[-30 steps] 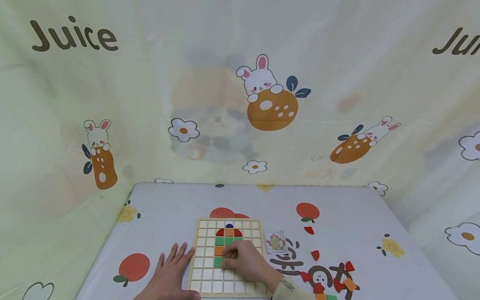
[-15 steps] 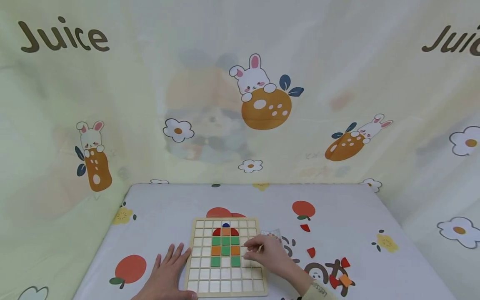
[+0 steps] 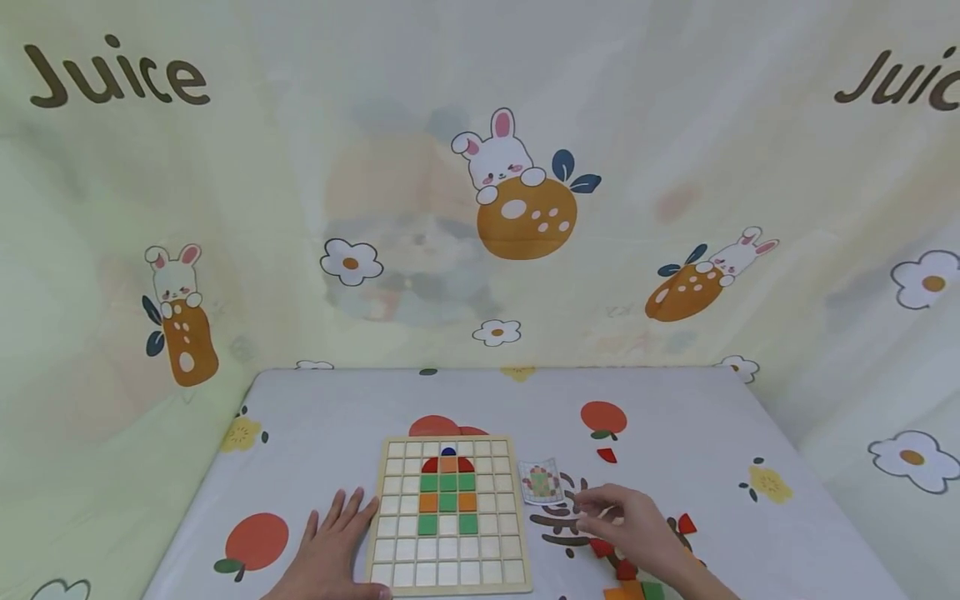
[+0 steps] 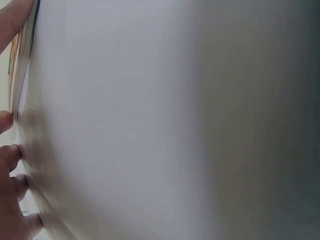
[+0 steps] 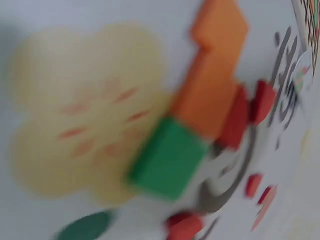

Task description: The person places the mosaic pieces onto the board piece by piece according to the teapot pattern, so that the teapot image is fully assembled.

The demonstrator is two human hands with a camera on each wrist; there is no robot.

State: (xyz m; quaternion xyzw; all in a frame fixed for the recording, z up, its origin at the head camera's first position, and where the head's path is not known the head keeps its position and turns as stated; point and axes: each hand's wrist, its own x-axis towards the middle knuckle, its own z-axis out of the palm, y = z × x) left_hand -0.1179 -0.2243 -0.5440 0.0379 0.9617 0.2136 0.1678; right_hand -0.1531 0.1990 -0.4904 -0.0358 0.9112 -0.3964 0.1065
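Note:
A wooden grid board (image 3: 490, 547) lies on the table with green, orange and red tiles and a blue half-round one in its cells. Along its left edge rests my left hand (image 3: 330, 550), fingers spread, the thumb at the lower left corner. My right hand (image 3: 630, 529) is right of the board, over the loose pieces, fingers loosely bent, with nothing seen between them. Below it lie a green square block (image 5: 167, 157), orange blocks (image 5: 210, 85) and red quarter-round pieces (image 5: 262, 101). The left wrist view shows mostly tablecloth, with fingertips at the board's side.
A small pattern card (image 3: 542, 482) lies just right of the board. Farther back is a single red piece (image 3: 607, 456), and another red piece (image 3: 686, 523) sits right of my right hand. A printed curtain (image 3: 405, 167) rises behind the table's far edge.
My right hand has left the board and moved right, past the card to the loose pieces. Tiles it covered on the board now show. My left hand stays at the board's edge.

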